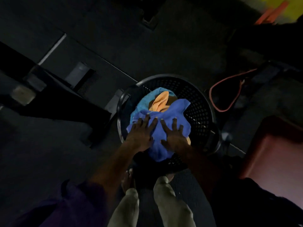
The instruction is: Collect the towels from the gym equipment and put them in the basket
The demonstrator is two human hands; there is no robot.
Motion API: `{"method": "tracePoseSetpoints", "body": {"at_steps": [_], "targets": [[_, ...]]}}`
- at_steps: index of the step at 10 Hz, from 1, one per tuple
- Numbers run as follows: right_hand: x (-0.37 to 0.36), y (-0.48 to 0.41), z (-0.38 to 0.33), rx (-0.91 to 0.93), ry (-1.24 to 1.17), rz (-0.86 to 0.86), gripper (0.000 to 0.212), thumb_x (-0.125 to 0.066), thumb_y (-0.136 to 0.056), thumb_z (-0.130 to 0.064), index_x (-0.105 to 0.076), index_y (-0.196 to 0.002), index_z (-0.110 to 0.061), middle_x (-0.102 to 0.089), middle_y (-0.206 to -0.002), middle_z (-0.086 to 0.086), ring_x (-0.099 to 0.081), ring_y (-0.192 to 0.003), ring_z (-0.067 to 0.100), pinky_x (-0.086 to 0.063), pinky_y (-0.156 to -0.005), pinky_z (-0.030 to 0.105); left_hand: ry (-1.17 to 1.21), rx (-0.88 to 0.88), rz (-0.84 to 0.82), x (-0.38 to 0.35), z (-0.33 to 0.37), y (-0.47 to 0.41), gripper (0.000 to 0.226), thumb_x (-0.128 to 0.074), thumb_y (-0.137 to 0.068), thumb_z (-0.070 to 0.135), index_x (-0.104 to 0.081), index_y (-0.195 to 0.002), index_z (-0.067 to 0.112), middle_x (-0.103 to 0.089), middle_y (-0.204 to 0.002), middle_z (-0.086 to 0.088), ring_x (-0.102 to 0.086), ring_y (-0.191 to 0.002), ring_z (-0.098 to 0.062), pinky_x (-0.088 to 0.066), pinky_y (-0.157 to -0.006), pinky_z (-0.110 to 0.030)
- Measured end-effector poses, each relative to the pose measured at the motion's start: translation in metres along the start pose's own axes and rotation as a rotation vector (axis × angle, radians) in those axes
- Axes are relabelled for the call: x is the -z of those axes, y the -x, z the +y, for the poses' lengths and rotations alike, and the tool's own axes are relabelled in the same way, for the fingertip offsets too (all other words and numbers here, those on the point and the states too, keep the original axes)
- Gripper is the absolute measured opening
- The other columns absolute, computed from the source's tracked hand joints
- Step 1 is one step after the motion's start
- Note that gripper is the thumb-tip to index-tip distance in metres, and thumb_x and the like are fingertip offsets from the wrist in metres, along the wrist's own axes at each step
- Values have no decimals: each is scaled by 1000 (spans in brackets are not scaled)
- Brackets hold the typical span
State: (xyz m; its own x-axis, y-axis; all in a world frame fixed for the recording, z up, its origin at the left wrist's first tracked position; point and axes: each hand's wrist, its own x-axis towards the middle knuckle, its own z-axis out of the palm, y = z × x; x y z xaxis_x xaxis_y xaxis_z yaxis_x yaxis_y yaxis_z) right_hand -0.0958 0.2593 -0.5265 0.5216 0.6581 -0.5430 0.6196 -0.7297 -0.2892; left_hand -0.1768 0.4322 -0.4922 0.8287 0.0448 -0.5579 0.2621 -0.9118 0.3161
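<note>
Left hand (141,133) and right hand (174,136): both flat, fingers straight and spread wide, palms down side by side on the blue towel (170,110). Neither grips anything; they are pressing.

Blue towel lies on top of the load, bunched, with its near edge lapping over the basket's near rim. Beneath it, towards the far side: an orange towel (159,102) and a lighter turquoise towel (142,103), both inside the basket.

Basket (205,99): round, black, perforated wall, standing on the dark floor just ahead of the person's pale trouser legs (127,207).

Judgement: the step is tamping the pile down. Best done by pushing straight down through the centre with even weight, so the basket does not tip, then tucking the overhanging near edge inside the rim.

Room: open wall shows on the basket's far and right sides, so there is space to shift cloth that way. Dark machine frame (54,99) close on the left; a red cord (229,95) loops on the floor just right of the basket, a snag risk for feet; a red padded bench (275,145) crowds the right. Clearest floor lies straight ahead
</note>
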Motion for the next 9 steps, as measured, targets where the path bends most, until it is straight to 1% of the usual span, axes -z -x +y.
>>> {"method": "tracePoseSetpoints", "body": {"at_steps": [1,2,3,4,5,6,7,8,9], "targets": [[-28,-32,13,-14,14,31,96,-55,-78,-51,-9,-156,-18,-47,-145,25,-38,-133,54,-35,-96,73,-80,-17,-11,-35,-3,-30,81,-47,-93,40,7,-153,31,10,-162,-11,-5,-146,-43,-22,-109,-54],[-68,-69,32,-39,-40,61,92,-51,-87,-43,5,-156,-19,-51,-143,20,-32,-136,44,-36,-104,64,-27,55,-62,-79,-11,-62,75,-43,-94,36,7,-151,37,12,-162,-6,1,-147,-41,-23,-108,-59],[-91,-87,39,-1,52,133,81,-38,-89,-39,1,-157,-19,-50,-144,21,-34,-135,43,-42,-98,64,-10,66,19,-98,-18,-81,69,-41,-94,31,-5,-152,37,1,-163,-7,-9,-146,-42,-32,-103,-64],[-104,-93,40,-37,42,15,86,-35,-84,-41,6,-156,-22,-52,-141,22,-51,-125,49,-49,-87,68,35,130,-78,-104,-14,-89,67,-40,-98,35,-1,-152,38,9,-163,-5,1,-147,-40,-22,-108,-64],[-84,-80,39,6,16,77,85,-38,-88,-46,10,-155,-26,-47,-145,25,-43,-132,51,-43,-95,69,132,186,-165,-89,1,-81,70,-39,-97,46,-1,-154,32,9,-162,-9,4,-147,-40,-14,-112,-60],[-35,-31,25,-93,-305,-13,77,-38,-97,-58,-10,-156,-17,-22,-158,24,-22,-146,42,-29,-110,54,403,136,-51,-34,31,-42,62,-32,-92,42,-39,-141,5,-41,-142,-26,-44,-124,-45,-40,-98,-54],[4,14,13,-226,-639,155,68,-43,-99,-50,-31,-152,-8,-34,-154,23,-35,-141,40,-35,-109,46,749,190,75,6,54,-9,40,-41,-98,25,-55,-127,1,-58,-126,-24,-56,-109,-40,-46,-91,-50],[78,88,-11,-472,-1126,338,51,-48,-101,-35,-41,-148,-15,-52,-141,5,-50,-129,23,-45,-101,23,1053,250,72,79,93,42,36,-47,-99,23,-56,-130,7,-58,-132,-12,-54,-122,-28,-44,-103,-42],[106,118,-21,-560,-1494,434,51,-48,-99,-42,-48,-142,-15,-55,-133,-2,-52,-122,15,-50,-94,18,1127,249,43,108,111,63,34,-47,-99,27,-59,-126,11,-60,-130,-10,-56,-122,-26,-45,-103,-41]]}}
